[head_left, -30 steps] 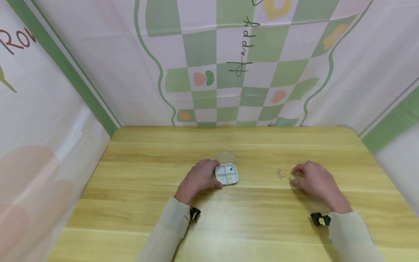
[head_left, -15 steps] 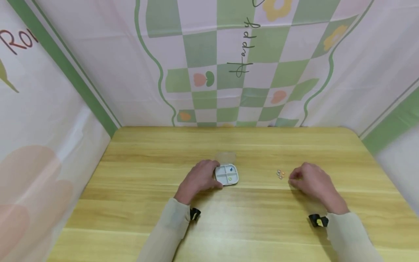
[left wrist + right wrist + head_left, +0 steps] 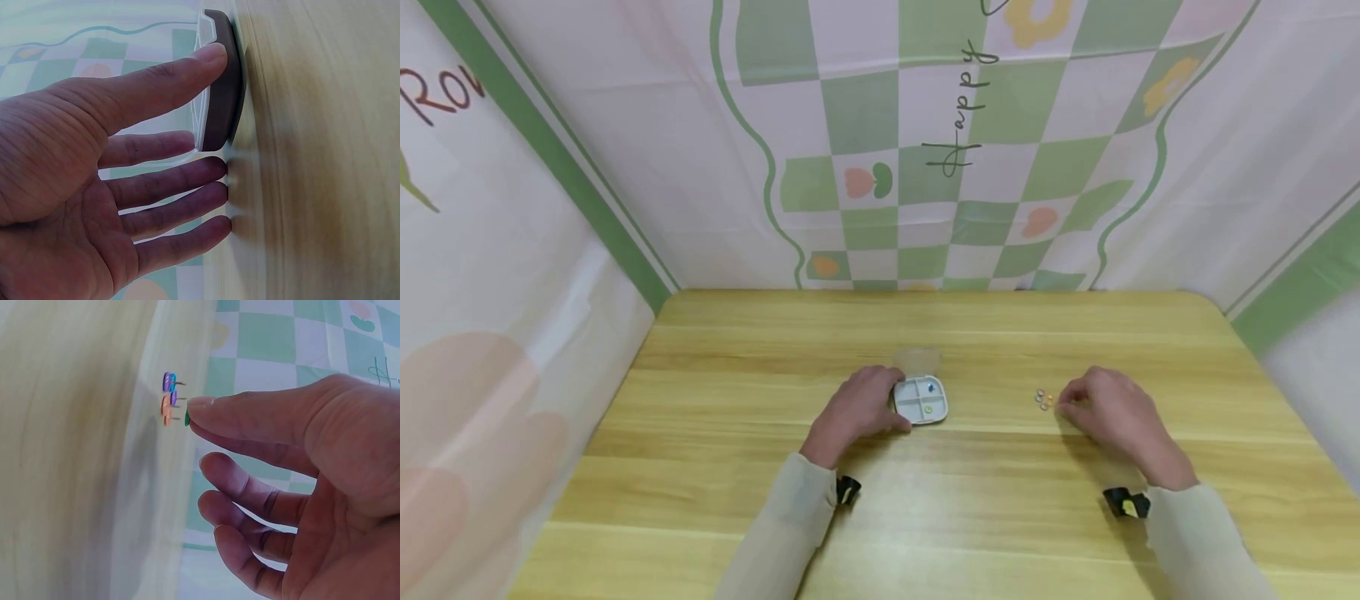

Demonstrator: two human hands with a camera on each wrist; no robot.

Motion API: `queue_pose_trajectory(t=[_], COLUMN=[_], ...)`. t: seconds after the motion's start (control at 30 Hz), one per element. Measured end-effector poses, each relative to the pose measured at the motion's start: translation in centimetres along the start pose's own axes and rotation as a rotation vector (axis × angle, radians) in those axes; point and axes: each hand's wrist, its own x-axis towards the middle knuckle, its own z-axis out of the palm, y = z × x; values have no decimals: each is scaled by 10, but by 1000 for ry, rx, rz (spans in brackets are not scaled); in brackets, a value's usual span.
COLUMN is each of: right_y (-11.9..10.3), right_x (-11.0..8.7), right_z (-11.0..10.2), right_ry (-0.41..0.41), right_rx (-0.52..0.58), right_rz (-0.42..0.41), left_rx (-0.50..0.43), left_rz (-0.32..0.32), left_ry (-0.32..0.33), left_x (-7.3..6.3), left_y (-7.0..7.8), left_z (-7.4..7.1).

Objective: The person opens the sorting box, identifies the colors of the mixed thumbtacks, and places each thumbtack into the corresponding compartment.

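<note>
My left hand (image 3: 859, 406) grips the left side of a small white pill box (image 3: 907, 408), thumb on its near edge and forefinger at the far one. The left wrist view shows the box's dark base (image 3: 224, 94) on the table. Its clear lid (image 3: 917, 360) lies folded back. A blue piece (image 3: 931, 387) sits in the far right compartment, a yellow-green piece (image 3: 928, 409) in the near right one. With thumb and forefinger my right hand (image 3: 1116, 417) pinches a green stud (image 3: 187, 417). Several purple, blue and orange studs (image 3: 166, 403) stand pin-up just beside it; whether earrings or tacks, I cannot tell.
The wooden table (image 3: 985, 508) reaches back to a printed checkered cloth (image 3: 925, 225). More cloth hangs at the left and right sides. A black wrist strap piece (image 3: 1126, 503) shows at the right cuff, and another (image 3: 847, 490) at the left.
My right thumb and forefinger have closed on the stud that lay apart from the others, and the hand has shifted slightly left towards the group. The left hand and the box stay put.
</note>
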Motion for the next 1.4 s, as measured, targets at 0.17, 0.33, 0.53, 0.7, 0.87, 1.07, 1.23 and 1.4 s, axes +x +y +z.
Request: queue_pose_trajectory(t=[0.17,0.33,0.53,0.7,0.87,1.07,1.23,1.4], right_y=[-9,-21,-39,-55,-71,-86,-95,-102], right_x=[3,8,17,25,32,38,40,43], right_z=[-2,-2,0,2,6,13,18,23], right_ry=[26,38,53,57,50,53,49,48], right_rx=[-3,-10,-10,5,26,50,62,75], right_rz=[-25,-44,-71,-87,-110,-139,-149,-163], left_rx=[-4,-6,-5,5,8,6,14,22], left_rz=[2,-2,-6,-6,-3,1,4,8], left_ry=[4,3,5,1,-2,-3,-3,4], left_x=[-1,-1,0,0,0,1,1,1], left_y=[1,1,1,1,1,1,1,1], left_z=[0,0,0,0,0,0,0,1])
